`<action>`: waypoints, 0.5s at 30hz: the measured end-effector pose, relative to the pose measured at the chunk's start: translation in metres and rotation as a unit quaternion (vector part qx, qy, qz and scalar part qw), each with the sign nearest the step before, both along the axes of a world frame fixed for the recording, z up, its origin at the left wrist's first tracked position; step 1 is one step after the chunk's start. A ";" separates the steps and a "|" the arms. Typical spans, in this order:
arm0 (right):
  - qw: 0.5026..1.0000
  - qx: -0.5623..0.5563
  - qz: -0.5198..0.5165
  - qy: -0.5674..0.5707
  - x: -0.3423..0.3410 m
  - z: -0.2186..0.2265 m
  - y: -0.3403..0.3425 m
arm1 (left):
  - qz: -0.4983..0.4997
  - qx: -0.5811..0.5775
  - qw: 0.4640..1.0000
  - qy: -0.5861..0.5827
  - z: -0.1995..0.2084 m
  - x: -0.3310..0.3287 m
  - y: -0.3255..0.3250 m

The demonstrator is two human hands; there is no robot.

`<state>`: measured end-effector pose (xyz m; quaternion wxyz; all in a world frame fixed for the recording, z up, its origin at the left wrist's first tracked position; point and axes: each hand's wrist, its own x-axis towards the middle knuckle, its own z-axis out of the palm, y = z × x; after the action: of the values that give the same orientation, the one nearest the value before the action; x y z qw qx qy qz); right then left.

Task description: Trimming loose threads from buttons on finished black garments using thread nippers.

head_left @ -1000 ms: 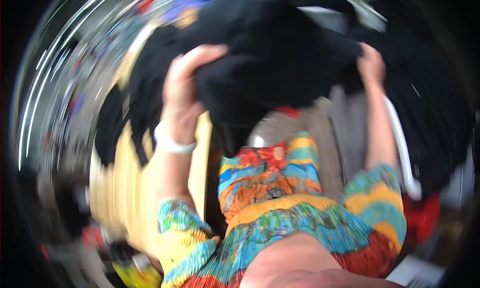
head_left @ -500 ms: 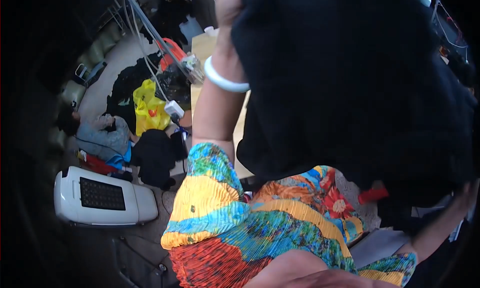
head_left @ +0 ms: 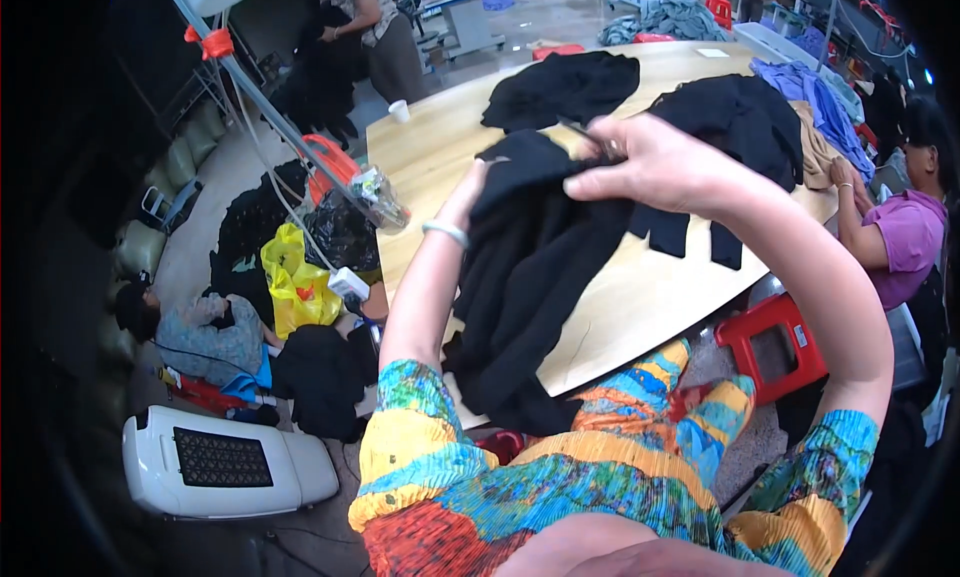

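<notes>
A bunched black knit garment [head_left: 530, 267] hangs in front of me over the near edge of the pale wooden table [head_left: 430, 167]. My left hand [head_left: 468, 191], a pale bangle on its wrist, grips the garment's upper left side; the cloth hides most of its fingers. At the upper right of the cloth is my right hand [head_left: 655, 165], closed around small dark thread snips [head_left: 590, 137] whose tip points left. Its thumb lies close against the garment. Beyond them, two more black garments lie on the table, one at the back [head_left: 560, 85] and one at the right [head_left: 735, 122].
A paper cup [head_left: 399, 111] stands at the table's far left corner. Metal poles with cables [head_left: 290, 97] rise on the left. A red stool [head_left: 775, 347] is at the right, near a seated person in purple [head_left: 905, 217]. A white machine [head_left: 230, 462] lies lower left.
The black garment, raised and spread across my view before, is now lowered and gathered over the table. My right hand has come in from the far right to its top, with the snips showing.
</notes>
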<state>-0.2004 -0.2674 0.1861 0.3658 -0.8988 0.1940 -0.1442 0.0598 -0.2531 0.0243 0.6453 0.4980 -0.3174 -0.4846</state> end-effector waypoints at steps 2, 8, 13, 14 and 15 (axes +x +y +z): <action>0.993 -0.050 -0.017 0.102 0.002 -0.040 -0.019 | 0.120 0.178 0.920 -0.328 -0.060 0.026 -0.025; 0.981 0.159 -0.073 0.090 -0.020 -0.088 -0.057 | 0.209 -0.116 0.849 -0.471 -0.025 -0.080 0.058; 0.963 0.258 -0.075 -0.034 -0.009 -0.072 -0.048 | 0.125 -0.134 0.852 -0.490 -0.047 -0.117 0.074; 0.959 0.266 -0.076 -0.061 -0.011 -0.065 -0.036 | 0.112 -0.100 0.878 -0.454 -0.048 -0.117 0.070; 0.942 0.320 -0.047 -0.091 -0.012 -0.063 -0.036 | 0.098 -0.110 0.890 -0.431 -0.048 -0.116 0.061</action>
<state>-0.2127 -0.3038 0.1227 0.6426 -0.7076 0.2377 -0.1727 -0.0559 -0.1920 -0.0233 0.5401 0.6119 -0.5653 -0.1190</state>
